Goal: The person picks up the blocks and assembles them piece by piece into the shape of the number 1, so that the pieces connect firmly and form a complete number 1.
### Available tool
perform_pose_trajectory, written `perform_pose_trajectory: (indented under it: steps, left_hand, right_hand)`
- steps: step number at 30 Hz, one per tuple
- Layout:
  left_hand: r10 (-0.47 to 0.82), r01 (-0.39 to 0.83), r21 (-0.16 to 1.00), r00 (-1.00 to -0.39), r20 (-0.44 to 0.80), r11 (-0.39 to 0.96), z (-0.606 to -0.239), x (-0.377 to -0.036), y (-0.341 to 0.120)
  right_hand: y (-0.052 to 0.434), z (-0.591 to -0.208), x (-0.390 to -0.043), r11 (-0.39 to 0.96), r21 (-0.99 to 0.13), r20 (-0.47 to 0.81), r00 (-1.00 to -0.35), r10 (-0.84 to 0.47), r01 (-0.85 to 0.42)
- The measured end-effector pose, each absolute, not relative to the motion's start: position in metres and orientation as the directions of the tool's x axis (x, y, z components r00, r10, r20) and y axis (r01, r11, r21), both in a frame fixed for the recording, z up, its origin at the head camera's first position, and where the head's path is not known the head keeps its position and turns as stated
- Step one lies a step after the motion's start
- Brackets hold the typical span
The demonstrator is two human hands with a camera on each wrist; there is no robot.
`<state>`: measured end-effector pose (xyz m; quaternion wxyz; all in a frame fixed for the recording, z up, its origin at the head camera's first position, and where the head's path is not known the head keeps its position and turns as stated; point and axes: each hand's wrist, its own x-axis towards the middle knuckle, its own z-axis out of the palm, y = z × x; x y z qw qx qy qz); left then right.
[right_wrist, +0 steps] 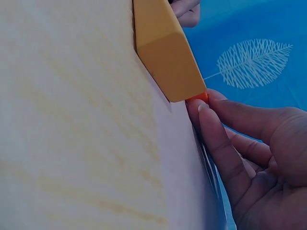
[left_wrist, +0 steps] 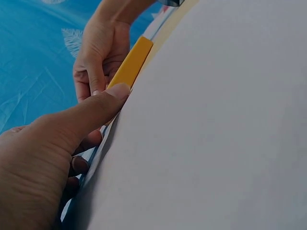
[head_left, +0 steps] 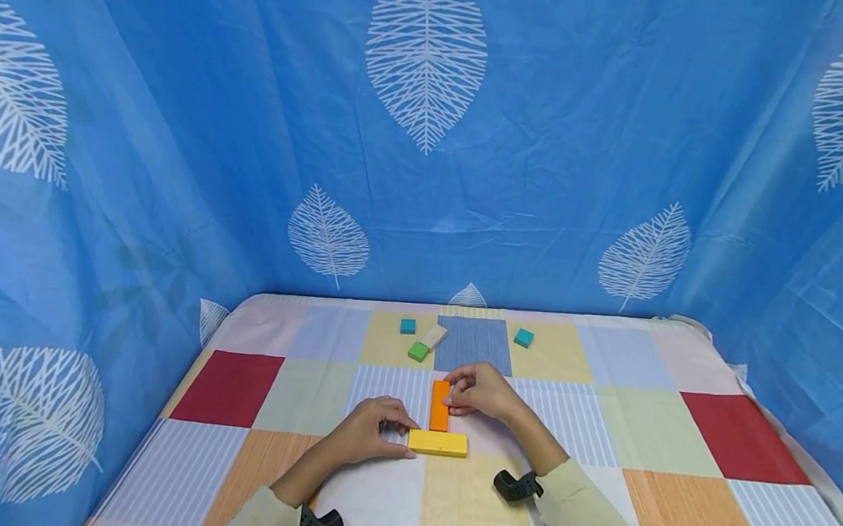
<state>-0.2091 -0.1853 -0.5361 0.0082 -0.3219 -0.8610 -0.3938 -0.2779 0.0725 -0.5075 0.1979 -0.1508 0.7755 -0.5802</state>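
A yellow block [head_left: 438, 443] lies crosswise on the patchwork cloth. My left hand [head_left: 375, 431] pinches its left end, thumb on the near side and fingers on the far side; the thumb also shows on the block in the left wrist view. Beyond it an orange block [head_left: 440, 405] points away, its near end right at the yellow block's far edge, forming a T shape. With thumb and fingers my right hand [head_left: 484, 391] grips the orange block near its far right side. In the right wrist view the yellow block [right_wrist: 168, 57] hides most of the orange one.
Farther back on the cloth lie a teal block [head_left: 407, 326], a beige block [head_left: 433, 336], a green block [head_left: 418, 351] and another teal block [head_left: 524, 338]. A blue curtain [head_left: 552, 141] with white leaf prints surrounds the table's back and sides.
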Motion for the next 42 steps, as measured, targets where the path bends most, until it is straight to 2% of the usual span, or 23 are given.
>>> perform_pose_trajectory:
  steps: [10, 21, 42]
  left_hand:
    - [0.576, 0.595, 0.672, -0.762, 0.295, 0.442, -0.5351, -0.2097, -0.1865]
    - [0.573, 0.588, 0.676, -0.767, 0.289, 0.444, -0.5377, -0.2103, -0.1868]
    - [0.572, 0.575, 0.680, -0.774, 0.271, 0.456, -0.5369, -0.2100, -0.1870]
  right_hand:
    - [0.0715, -0.5071, -0.2771, 0.269, -0.963, -0.142, -0.863, -0.484, 0.007]
    - [0.0721, -0.5063, -0.2773, 0.273, -0.962, -0.121, -0.858, -0.499, -0.023]
    - [0.0716, -0.5068, -0.2768, 0.255, -0.967, -0.152, -0.858, -0.491, 0.025]
